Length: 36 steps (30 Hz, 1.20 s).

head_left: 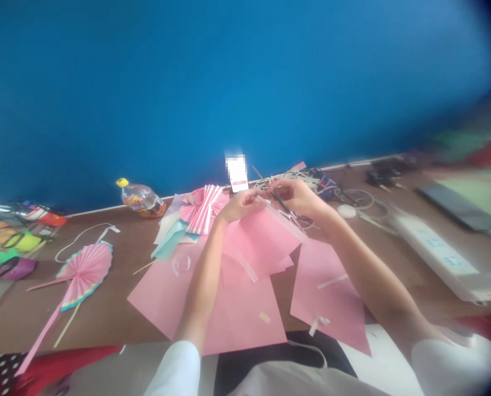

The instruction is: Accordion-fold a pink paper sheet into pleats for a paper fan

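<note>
My left hand is closed in a pinch at the top corner of a pink sheet of paper, which is raised above other sheets. White tape-like strips run along two of its edges. Close beside it, my right hand has its fingers curled round a slim dark tool that looks like scissors, though blur hides its exact shape. Beneath lie a large pink sheet and, to the right, another pink sheet with curled white scraps on it.
Left lies a pleated pink fan. Behind are a pleated pink-and-white piece, a bottle with a yellow cap and a phone against the blue wall. Paper scraps and a white power strip are at right.
</note>
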Motion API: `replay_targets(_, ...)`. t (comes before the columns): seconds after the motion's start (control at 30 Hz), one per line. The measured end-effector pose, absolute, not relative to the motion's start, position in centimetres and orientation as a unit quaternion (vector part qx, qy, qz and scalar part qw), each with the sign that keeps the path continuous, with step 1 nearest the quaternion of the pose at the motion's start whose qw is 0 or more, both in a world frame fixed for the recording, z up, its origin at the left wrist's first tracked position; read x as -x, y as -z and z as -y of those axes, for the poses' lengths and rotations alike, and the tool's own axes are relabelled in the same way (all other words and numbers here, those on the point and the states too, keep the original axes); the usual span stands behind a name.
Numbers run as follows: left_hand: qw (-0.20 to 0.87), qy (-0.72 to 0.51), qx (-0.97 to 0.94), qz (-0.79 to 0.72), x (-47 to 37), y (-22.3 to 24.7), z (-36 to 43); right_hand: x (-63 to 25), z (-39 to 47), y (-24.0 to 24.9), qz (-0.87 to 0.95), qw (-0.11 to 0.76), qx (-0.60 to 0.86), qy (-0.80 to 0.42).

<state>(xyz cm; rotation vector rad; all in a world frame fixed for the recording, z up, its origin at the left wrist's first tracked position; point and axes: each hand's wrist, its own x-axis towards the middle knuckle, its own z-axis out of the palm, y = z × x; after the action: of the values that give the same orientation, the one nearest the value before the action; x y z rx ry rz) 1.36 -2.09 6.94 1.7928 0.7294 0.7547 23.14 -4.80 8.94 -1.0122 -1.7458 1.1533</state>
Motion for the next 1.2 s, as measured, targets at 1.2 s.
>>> replay_targets(1.2,0.234,-0.407,-0.788,-0.398,-0.5,-6.8,1.0,-24.8,4.1,-8.6,0.862,0.118,0.488,0.070)
